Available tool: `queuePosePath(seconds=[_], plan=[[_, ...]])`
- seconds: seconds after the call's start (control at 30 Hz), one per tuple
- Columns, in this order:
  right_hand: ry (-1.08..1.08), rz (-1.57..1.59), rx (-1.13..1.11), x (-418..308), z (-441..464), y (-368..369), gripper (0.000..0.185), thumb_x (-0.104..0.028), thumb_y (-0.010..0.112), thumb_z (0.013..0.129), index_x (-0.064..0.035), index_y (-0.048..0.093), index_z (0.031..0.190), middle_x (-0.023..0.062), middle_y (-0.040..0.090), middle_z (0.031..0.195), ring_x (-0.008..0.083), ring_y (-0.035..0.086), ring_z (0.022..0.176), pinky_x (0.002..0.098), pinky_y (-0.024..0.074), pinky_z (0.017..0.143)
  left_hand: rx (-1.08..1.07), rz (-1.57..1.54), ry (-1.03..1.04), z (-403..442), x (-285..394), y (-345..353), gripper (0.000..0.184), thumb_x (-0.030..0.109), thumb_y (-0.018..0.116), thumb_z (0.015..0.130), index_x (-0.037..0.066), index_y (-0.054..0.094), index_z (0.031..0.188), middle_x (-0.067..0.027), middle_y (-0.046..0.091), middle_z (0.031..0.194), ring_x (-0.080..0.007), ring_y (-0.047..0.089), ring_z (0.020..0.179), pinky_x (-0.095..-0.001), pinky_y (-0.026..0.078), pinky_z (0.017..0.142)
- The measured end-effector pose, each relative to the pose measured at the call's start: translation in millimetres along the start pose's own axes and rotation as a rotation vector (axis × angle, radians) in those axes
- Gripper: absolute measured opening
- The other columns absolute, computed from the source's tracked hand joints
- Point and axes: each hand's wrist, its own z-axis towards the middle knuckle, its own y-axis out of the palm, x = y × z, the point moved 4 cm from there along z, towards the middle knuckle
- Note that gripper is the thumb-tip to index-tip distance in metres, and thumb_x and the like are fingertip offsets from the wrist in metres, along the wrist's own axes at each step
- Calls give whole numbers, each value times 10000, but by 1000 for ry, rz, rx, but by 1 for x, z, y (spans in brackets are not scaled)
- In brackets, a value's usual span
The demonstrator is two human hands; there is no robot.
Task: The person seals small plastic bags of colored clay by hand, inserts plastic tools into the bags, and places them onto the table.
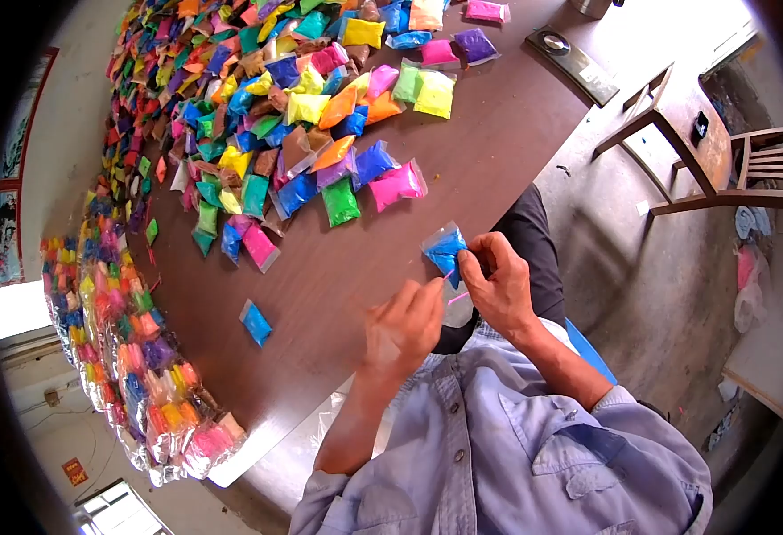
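Because the blue packet [445,251] is held up at the near edge of the tabletop [347,285], a light but firm pinch seems safest. The right hand [498,281] grips it at one side between thumb and bent forefinger, its clear corner pointing away from the body. A thin pink strip [458,298] shows between the two hands, just below the packet. The left hand [405,325] is blurred, fingers curled in beside the strip; whether it grips anything cannot be told. Squeezing the filling would probably strain the film, so pressure belongs on the loose margin.

To the left, a second blue packet [256,323] lies by itself on the tabletop. Beyond the hands, a pink packet [398,185] and a green packet [342,203] front a broad heap of coloured packets [307,107], which would hinder any reach forward. Wrapped bundles [164,392] crowd the far left side, and a flat device [572,67] with a round disc sits toward the right corner.
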Motion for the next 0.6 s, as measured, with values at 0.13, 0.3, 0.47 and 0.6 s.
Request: queuePosePath(seconds=[0.13, 0.3, 0.47, 0.6], plan=[[31, -21, -16, 2, -1, 0, 169, -90, 719, 965, 28, 605, 1004, 95, 668, 763, 111, 647, 668, 265, 526, 604, 80, 97, -35, -4, -26, 9, 126, 42, 771, 889, 81, 742, 1005, -58, 634, 788, -256, 656, 599, -379, 503, 539], [59, 57, 29, 3, 0, 2, 161, -86, 720, 962, 31, 615, 1000, 71, 656, 759, 90, 627, 677, 258, 523, 607, 5, 25, -14, -9, -7, 5, 121, 51, 753, 915, 88, 738, 1029, -101, 654, 836, -316, 680, 694, -393, 518, 565], [79, 7, 7, 5, -2, 0, 163, -86, 721, 964, 31, 618, 1011, 71, 671, 775, 84, 644, 702, 248, 534, 627, 152, 146, -24, -6, -31, 13, 120, 118, 739, 914, 148, 732, 1030, -8, 576, 777, -178, 661, 628, -344, 495, 516], [85, 61, 30, 3, -1, 3, 165, -87, 732, 960, 23, 622, 1013, 69, 673, 778, 82, 645, 714, 241, 536, 637, -12, 51, -47, -3, -16, 5, 99, 71, 743, 927, 82, 737, 1025, -95, 650, 835, -311, 683, 709, -402, 526, 579]])
